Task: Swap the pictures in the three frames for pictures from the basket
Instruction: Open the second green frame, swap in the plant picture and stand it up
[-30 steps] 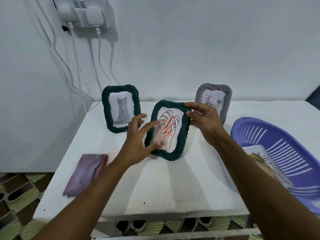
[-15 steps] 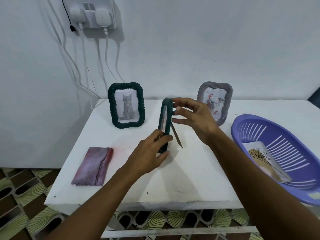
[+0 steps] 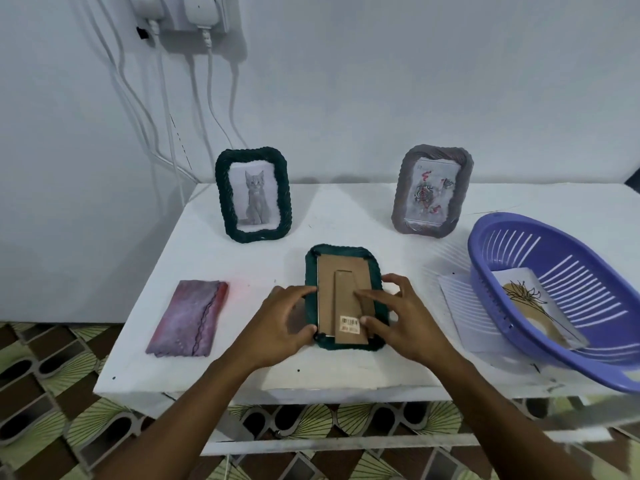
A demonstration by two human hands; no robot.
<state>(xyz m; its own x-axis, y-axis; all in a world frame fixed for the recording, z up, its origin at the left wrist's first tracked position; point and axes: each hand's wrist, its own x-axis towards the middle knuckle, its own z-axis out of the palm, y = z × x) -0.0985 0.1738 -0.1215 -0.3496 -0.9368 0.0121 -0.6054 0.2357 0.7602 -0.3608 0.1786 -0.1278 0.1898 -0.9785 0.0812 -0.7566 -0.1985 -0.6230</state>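
A dark green frame (image 3: 341,258) lies face down on the white table (image 3: 346,216), its brown cardboard back and folded stand facing up. My left hand (image 3: 282,318) grips the frame's left edge. My right hand (image 3: 394,317) rests on the back, fingers pressing the stand and the right edge. Behind, a second green frame (image 3: 252,195) with a cat picture stands upright at the left. A grey frame (image 3: 431,192) with a rose picture stands at the right. A purple basket (image 3: 554,265) at the right holds a picture with a line drawing (image 3: 535,306).
A pink-purple cloth pouch (image 3: 188,318) lies on the table's left side. A white sheet (image 3: 460,306) sticks out from under the basket. White cables (image 3: 166,116) hang from a wall socket at the upper left. Patterned floor tiles show below the table's front edge.
The green frame was upright showing its picture, then turned edge-on, and now lies face down on the table nearer me. Both hands came down with it.
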